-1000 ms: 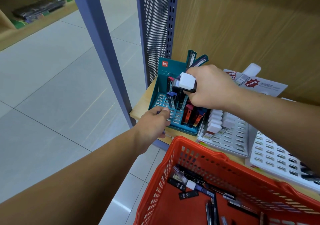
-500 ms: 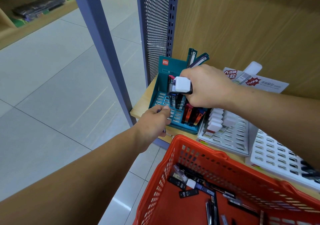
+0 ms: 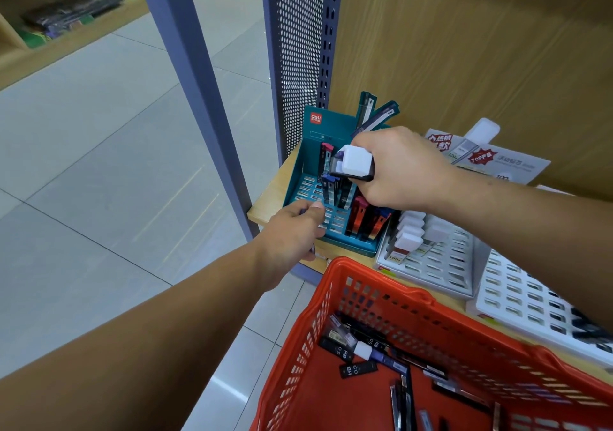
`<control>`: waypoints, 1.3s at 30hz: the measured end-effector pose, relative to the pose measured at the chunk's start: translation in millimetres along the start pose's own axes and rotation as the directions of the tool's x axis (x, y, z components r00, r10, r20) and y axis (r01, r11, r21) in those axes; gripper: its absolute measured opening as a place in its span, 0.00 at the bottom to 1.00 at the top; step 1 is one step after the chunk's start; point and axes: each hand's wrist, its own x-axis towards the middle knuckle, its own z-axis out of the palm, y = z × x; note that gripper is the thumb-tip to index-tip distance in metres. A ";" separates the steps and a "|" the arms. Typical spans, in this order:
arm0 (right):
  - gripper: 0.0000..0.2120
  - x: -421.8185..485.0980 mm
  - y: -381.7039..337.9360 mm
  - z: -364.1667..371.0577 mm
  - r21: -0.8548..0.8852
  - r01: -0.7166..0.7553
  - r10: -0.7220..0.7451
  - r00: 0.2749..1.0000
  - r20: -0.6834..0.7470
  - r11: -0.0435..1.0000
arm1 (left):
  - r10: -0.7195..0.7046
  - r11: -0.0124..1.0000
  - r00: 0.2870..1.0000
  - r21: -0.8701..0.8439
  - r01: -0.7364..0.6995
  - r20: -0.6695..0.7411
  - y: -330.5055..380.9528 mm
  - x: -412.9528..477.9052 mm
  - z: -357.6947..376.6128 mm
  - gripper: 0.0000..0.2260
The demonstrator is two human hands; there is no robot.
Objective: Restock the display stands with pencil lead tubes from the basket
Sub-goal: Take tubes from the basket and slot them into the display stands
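Grip: right hand [image 3: 404,172] clenched white-capped lead tubes [image 3: 355,163] | beneath: teal slotted stand [image 3: 298,178] held upright tubes [image 3: 360,215] | left hand [image 3: 292,231] curled at rim, hold unclear

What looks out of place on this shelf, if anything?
Two teal packs at the back of the teal stand lean off to the right, while the slotted tubes stand nearly upright. In the orange basket the loose tubes lie jumbled. Nothing looks spilled or broken.

Losing the red basket [image 3: 365,270] past bottom and right edges; can't count the lead tubes [image 3: 354,164] bunched in the right hand [image 3: 406,172], nor name the blurred far-shelf goods [image 3: 73,9].
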 end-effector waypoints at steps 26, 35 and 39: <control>0.08 -10.3 -16.3 -31.6 0.716 -0.317 0.295 0.942 0.160 0.622 | 0.153 0.981 0.984 0.136 -0.139 -0.096 24.6 -18.4 0.8 0.13; 0.06 -100.5 -1.1 -88.7 0.906 -0.348 0.358 0.836 0.417 -0.243 | 0.231 0.971 0.971 0.049 -0.234 0.060 79.1 -88.8 59.2 0.16; 0.04 -133.6 0.2 -117.0 0.869 -0.229 0.374 0.833 0.408 -0.438 | 0.201 0.979 0.965 -0.070 -0.192 0.170 96.5 -127.6 102.2 0.14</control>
